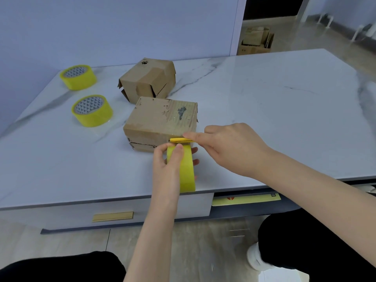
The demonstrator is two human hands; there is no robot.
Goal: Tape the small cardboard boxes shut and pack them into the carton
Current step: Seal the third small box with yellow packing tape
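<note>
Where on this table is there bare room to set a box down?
Widest: the right half of the table, right of the near box and far box. Smaller: front left, between the nearer loose roll and table edge. Crowded: centre front, where the left hand grips a tape roll and the right hand a cutter.

tape rolls: 3 | cardboard boxes: 2 | yellow tool: 1 | hands: 2

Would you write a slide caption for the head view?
Left hand grips a tape roll; right hand holds a yellow cutter at the near box.
</note>
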